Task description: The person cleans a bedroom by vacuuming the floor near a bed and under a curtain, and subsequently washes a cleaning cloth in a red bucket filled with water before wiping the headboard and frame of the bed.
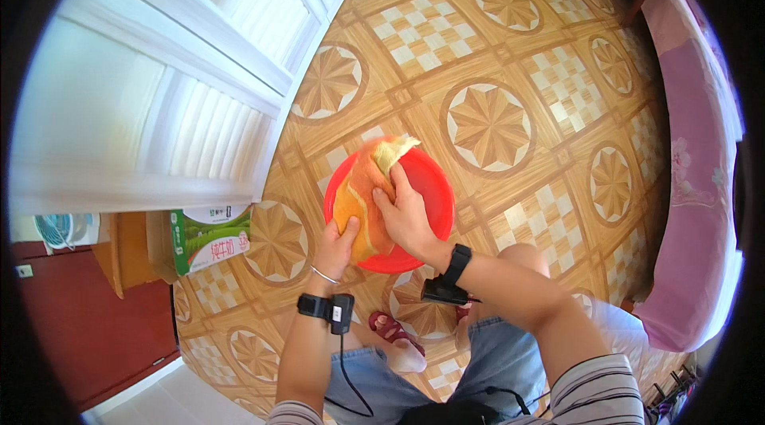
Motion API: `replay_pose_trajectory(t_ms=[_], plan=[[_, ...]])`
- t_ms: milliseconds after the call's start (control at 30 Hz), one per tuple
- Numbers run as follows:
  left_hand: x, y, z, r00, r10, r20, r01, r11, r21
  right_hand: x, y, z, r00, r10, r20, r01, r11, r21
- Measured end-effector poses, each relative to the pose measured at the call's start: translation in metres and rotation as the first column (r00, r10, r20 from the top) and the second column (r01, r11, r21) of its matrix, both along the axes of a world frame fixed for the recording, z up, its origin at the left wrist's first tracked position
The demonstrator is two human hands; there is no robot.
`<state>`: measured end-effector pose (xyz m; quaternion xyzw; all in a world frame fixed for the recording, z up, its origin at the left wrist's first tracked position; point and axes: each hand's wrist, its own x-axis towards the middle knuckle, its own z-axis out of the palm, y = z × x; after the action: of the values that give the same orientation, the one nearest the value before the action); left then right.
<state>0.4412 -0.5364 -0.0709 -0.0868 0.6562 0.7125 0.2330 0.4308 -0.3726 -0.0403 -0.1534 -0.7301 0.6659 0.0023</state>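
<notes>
While both hands (374, 222) grip orange cloth (362, 194) | red basin (434, 186) half hidden

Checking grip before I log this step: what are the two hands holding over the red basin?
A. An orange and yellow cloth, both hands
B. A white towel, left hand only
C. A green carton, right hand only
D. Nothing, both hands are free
A: the left hand and the right hand both clasp the orange and yellow cloth above the red basin, while the green carton sits apart by the wall.
</notes>
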Motion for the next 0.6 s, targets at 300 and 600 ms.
replay_pose_trajectory(t_ms=[300, 600], plan=[[0.059, -0.004, 0.067, 0.957, 0.093, 0.276, -0.107, 0.993, 0.038, 0.071, 0.015, 0.048, 0.955, -0.109, 0.274, 0.084, 0.991, 0.101], [0.116, 0.044, 0.254, 0.969, -0.188, 0.162, 0.198, 0.979, -0.047, 0.174, 0.076, 0.211, 0.867, -0.151, 0.474, 0.214, 0.974, -0.080]])
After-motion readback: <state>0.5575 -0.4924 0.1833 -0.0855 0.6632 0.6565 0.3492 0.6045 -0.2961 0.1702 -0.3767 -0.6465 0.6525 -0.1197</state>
